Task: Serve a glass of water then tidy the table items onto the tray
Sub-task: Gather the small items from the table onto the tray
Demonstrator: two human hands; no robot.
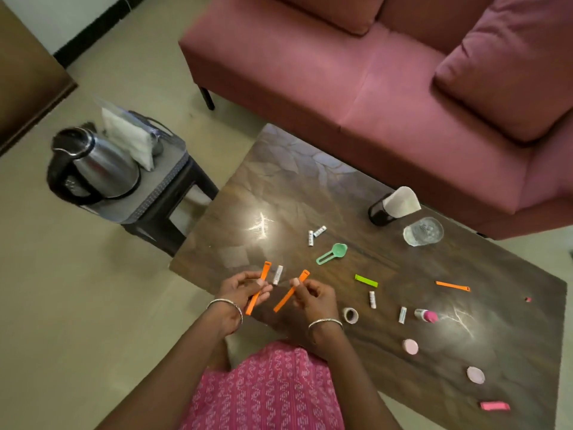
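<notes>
Each hand pinches an orange strip, well short of the glass.

The left hand [240, 290] and right hand [311, 294] each pinch an orange strip [257, 288]; no tray shows, and reaching across the desk [279, 187] could topple the glass [423, 231].

Table [310, 187]: dark wood-grain top, smooth and glossy, with bright glare patches. Kettle [102, 162]: polished metal body, reflective; handle and lid of black plastic. Glass [423, 231]: clear and shiny. Scoop [333, 252]: green plastic, smooth. Orange strips [259, 287], one in each hand: they looked like matt plastic. Sofa [356, 88]: maroon cloth upholstery, matt and smooth. Bangles [224, 305]: thin bright metal. Garment [266, 389]: pink printed cloth. Floor [77, 290]: pale, smooth, dull finish.
</notes>
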